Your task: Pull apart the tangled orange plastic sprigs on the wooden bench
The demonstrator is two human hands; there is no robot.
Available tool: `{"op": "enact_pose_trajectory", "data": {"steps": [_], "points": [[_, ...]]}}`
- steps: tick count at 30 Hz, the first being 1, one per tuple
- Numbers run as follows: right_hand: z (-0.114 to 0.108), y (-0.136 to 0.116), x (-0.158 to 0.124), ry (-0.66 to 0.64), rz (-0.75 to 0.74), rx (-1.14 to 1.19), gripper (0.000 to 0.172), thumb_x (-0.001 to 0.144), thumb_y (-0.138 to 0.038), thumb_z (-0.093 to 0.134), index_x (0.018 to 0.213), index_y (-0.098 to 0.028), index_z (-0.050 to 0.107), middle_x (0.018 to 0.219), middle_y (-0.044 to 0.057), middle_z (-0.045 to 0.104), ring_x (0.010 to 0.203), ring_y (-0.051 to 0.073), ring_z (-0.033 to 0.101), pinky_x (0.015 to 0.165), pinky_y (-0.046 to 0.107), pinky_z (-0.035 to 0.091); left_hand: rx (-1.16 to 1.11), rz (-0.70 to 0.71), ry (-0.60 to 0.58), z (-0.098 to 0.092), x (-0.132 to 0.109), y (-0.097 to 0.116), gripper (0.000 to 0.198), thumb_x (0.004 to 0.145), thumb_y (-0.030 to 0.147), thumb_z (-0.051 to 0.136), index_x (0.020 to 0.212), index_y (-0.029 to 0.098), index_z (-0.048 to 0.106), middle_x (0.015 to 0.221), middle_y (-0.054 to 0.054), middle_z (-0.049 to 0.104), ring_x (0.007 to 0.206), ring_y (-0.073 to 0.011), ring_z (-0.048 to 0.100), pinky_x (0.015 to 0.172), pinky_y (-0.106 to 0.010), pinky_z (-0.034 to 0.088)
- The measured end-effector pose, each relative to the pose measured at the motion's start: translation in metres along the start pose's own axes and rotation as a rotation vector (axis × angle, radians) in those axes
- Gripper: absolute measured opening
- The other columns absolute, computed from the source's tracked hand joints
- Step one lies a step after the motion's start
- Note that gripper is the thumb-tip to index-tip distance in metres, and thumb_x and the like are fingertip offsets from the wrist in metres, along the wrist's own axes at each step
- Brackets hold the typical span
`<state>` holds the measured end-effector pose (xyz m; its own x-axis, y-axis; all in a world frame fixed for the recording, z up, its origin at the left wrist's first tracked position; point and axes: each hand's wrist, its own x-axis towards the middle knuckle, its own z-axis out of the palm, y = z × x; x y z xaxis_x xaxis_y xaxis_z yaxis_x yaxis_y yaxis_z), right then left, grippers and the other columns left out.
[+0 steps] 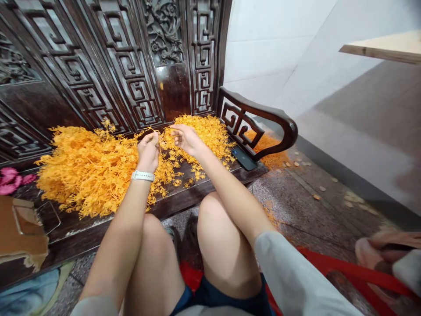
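My left hand (148, 152) is closed in a pinch on a thin orange plastic-looking sprig (151, 129), held above the bench. Just to the right, my right hand (187, 139) hovers with its fingers loosely bent and apart, close to the sprig's end; I see nothing held in it. A large heap of orange branching sprigs (95, 171) lies to the left, partly behind my left hand. Under and beyond my right hand spreads a lower pile of small orange pieces (210, 134). A pale watch band (143, 176) circles my left wrist.
Both heaps lie on a dark carved wooden bench (184, 193) with a curved armrest (263, 112). A phone (244, 158) rests by the armrest. Leftward are a torn cardboard box (19, 237) and pink flowers (9, 180). More orange bits (269, 147) lie on the floor.
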<state>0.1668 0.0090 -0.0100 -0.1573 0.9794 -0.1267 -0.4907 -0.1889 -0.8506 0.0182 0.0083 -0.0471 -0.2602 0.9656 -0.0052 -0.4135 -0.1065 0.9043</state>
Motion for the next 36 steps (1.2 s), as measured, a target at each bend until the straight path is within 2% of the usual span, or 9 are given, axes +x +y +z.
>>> {"op": "enact_pose_trajectory", "data": {"steps": [5,10,14,17,24,26,29,32,36], "points": [[0.006,0.005,-0.008,-0.133,-0.042,-0.403,0.013,0.091,-0.023,0.077,0.087,-0.017,0.067,0.075,0.001,0.067,0.056,0.007,0.054,0.048,0.019,0.037,-0.04,0.01,-0.018,0.006,-0.006,0.001,0.007,0.084,0.015,0.079,0.081,0.018,0.073,0.068,0.003,0.058,0.057,-0.0091,0.043,0.058,-0.024,0.04],[0.004,0.007,-0.008,-0.09,-0.172,-0.622,0.021,0.084,-0.021,0.086,0.085,-0.018,0.065,0.069,-0.002,0.061,0.059,0.008,0.052,0.048,0.019,0.038,-0.067,0.048,-0.003,0.0,0.0,0.002,0.008,0.085,0.018,0.081,0.083,0.018,0.074,0.07,0.002,0.06,0.059,-0.0082,0.047,0.058,-0.021,0.041],[0.001,0.007,-0.008,-0.139,-0.165,-0.663,0.02,0.088,-0.025,0.084,0.084,-0.016,0.067,0.068,-0.002,0.063,0.057,0.008,0.054,0.048,0.02,0.039,-0.096,0.052,-0.017,-0.004,0.003,0.002,0.009,0.086,0.02,0.082,0.083,0.018,0.074,0.065,0.004,0.054,0.055,-0.0072,0.043,0.057,-0.02,0.043],[0.0,0.006,-0.007,-0.185,-0.16,-0.655,0.016,0.096,-0.02,0.073,0.083,-0.015,0.067,0.069,0.0,0.068,0.053,0.007,0.055,0.049,0.02,0.04,-0.085,0.046,-0.022,-0.003,0.002,0.003,0.011,0.085,0.021,0.084,0.083,0.018,0.073,0.067,0.002,0.059,0.056,-0.0071,0.046,0.057,-0.02,0.044],[0.001,0.005,-0.004,-0.085,-0.202,-0.603,0.018,0.098,-0.01,0.063,0.081,-0.016,0.061,0.067,-0.003,0.065,0.051,0.006,0.055,0.047,0.018,0.042,0.035,-0.064,-0.053,-0.002,-0.006,0.011,0.027,0.077,0.036,0.091,0.089,0.017,0.076,0.077,-0.001,0.068,0.057,-0.0072,0.056,0.054,-0.02,0.042],[0.001,0.005,-0.002,-0.055,-0.216,-0.58,0.018,0.098,-0.01,0.062,0.081,-0.017,0.06,0.068,-0.004,0.064,0.051,0.006,0.055,0.047,0.017,0.042,0.1,-0.079,-0.118,-0.003,-0.007,0.012,0.035,0.071,0.041,0.095,0.089,0.016,0.077,0.078,-0.002,0.07,0.059,-0.0074,0.057,0.056,-0.02,0.044],[-0.002,0.005,-0.001,-0.035,-0.236,-0.573,0.017,0.099,-0.012,0.063,0.083,-0.017,0.06,0.068,-0.004,0.063,0.053,0.006,0.055,0.049,0.017,0.043,0.173,-0.057,-0.226,-0.006,-0.007,0.009,0.047,0.054,0.035,0.103,0.089,0.014,0.079,0.081,-0.005,0.073,0.065,-0.01,0.061,0.06,-0.022,0.047],[-0.005,0.003,-0.003,-0.059,-0.213,-0.634,0.017,0.101,-0.02,0.065,0.085,-0.017,0.06,0.071,-0.003,0.064,0.054,0.006,0.056,0.049,0.017,0.043,0.14,-0.018,-0.222,-0.008,-0.004,0.004,0.047,0.048,0.029,0.102,0.086,0.013,0.079,0.079,-0.005,0.073,0.068,-0.0118,0.063,0.062,-0.023,0.048],[-0.009,0.003,-0.007,-0.207,-0.074,-0.794,0.03,0.099,-0.041,0.073,0.085,-0.015,0.063,0.076,0.0,0.068,0.057,0.008,0.06,0.048,0.018,0.045,0.025,-0.023,-0.133,-0.008,-0.001,-0.001,0.039,0.047,0.022,0.096,0.08,0.014,0.076,0.078,-0.004,0.073,0.066,-0.0111,0.063,0.061,-0.022,0.047]]}}
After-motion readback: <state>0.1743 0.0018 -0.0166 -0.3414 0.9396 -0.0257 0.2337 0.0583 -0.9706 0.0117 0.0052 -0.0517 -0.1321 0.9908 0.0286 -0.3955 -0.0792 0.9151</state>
